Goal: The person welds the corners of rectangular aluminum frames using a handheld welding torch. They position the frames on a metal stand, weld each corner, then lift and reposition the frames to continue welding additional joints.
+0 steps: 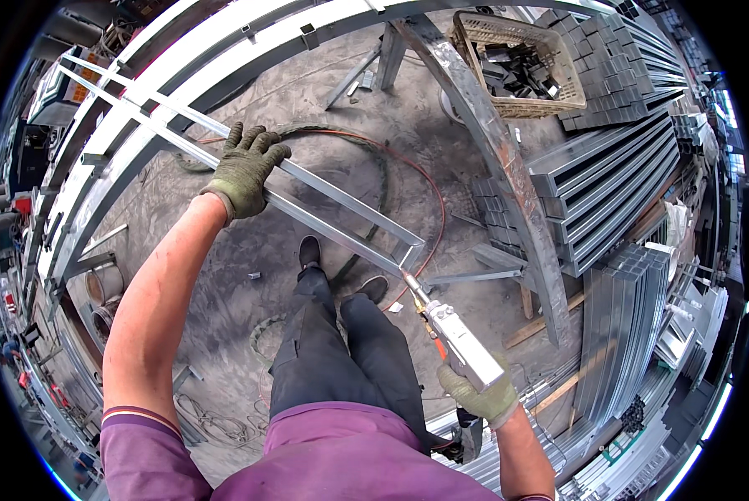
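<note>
Left hand (245,171): was laid across metal frame (332,230), fingers slightly apart.
Right hand (481,394): fingers were clamped on handheld tool (468,346).
Tool tip (416,288): was held at frame's end.

Below the left hand (247,171) lies a grey, stained floor (224,309); beyond the right hand (483,394), metal bars (629,334) are stacked.

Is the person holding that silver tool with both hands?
No, only the right hand holds the silver tool, while the left hand is on the long metal frame.
</note>
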### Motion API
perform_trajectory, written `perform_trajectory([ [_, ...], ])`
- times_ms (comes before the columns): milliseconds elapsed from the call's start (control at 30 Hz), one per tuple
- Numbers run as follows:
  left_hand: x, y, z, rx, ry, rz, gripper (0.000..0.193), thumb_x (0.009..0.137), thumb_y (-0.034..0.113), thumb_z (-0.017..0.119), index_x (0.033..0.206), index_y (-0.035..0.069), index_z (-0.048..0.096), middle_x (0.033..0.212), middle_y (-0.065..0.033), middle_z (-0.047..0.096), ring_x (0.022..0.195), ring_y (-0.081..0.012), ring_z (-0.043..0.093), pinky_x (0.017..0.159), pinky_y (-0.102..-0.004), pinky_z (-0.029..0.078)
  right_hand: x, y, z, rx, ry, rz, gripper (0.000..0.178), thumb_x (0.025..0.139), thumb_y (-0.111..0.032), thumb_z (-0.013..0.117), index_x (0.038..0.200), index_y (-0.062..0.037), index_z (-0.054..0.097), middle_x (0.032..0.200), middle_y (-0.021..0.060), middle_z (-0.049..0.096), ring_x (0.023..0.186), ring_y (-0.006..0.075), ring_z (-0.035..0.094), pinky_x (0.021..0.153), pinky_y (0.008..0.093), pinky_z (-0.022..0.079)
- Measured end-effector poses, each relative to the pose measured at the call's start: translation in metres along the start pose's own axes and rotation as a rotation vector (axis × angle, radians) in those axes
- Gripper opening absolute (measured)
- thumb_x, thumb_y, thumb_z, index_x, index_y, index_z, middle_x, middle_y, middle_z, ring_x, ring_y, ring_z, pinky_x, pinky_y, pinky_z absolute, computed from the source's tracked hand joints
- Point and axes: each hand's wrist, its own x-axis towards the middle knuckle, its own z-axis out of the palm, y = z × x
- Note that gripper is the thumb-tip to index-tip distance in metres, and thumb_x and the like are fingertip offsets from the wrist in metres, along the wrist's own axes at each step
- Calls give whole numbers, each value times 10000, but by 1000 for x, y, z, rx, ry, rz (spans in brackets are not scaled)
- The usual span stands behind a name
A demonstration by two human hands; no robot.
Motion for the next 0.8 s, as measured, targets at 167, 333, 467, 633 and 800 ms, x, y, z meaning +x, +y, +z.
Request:
perform_trajectory([
  [167,0,-1,5,14,18,9,663,754,117,841,1385,182,649,1501,-140,557,1556,-378,424,1367,-635,186,-3,3,6,-30,23,-24,170,943,-28,819,1086,23,744,748,28,686,632,115,657,562,336,520],
  [333,0,-3,9,28,20,9,679,759,121,844,1406,183,647,1514,-142,555,1563,-379,420,1370,-636,179,-3,-1,7,-10,30,28,165,925,-38,825,1064,-1,744,713,21,667,614,115,644,559,335,517],
  [467,0,-2,7,18,0,-5,686,770,127,845,1424,184,646,1525,-145,555,1570,-387,414,1373,-636,173,-8,9,7,-95,3,65,372,872,-181,877,1201,-37,780,878,86,794,769,252,807,699,368,634],
  [633,0,-3,8,25,-15,-8,681,773,124,845,1423,183,652,1531,-138,558,1579,-390,406,1376,-634,173,-9,11,7,-131,-12,67,376,875,-213,876,1195,-42,777,868,84,788,766,259,804,704,377,637],
  [800,-1,-1,10,-2,16,-23,696,758,97,834,1425,180,654,1539,-123,559,1581,-377,410,1386,-628,163,-8,8,9,-123,-2,43,315,881,-151,864,1159,-35,771,829,63,757,721,211,760,662,364,602],
])
